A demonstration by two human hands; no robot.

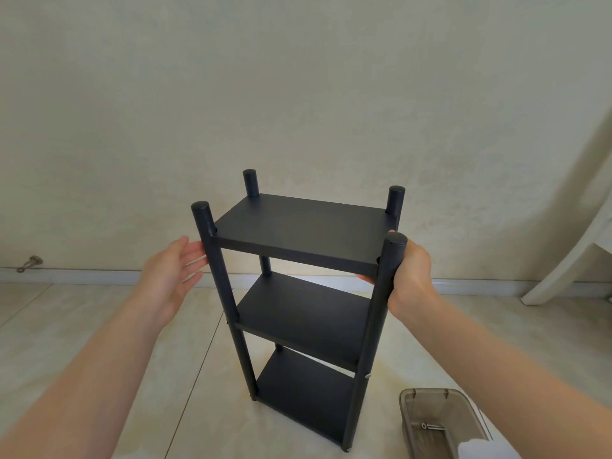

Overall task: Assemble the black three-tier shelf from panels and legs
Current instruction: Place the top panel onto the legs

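The shelf (299,231) looked matt black; the floor (195,342) was glossy beige tile; the container (440,422) was smoky translucent plastic.

Setting: domestic room, probably a home. Evidence: glossy beige marbled floor tiles (99,326), textured cream wall (298,77), pale skirting board (82,276), small metal wall fitting (29,263) low left, white painted furniture leg (563,260) far right

Soft, even, moderately bright light; pale glare on floor (331,279) behind shelf (304,226); faint shadows; wide-angle bending at edges; slight softness throughout.
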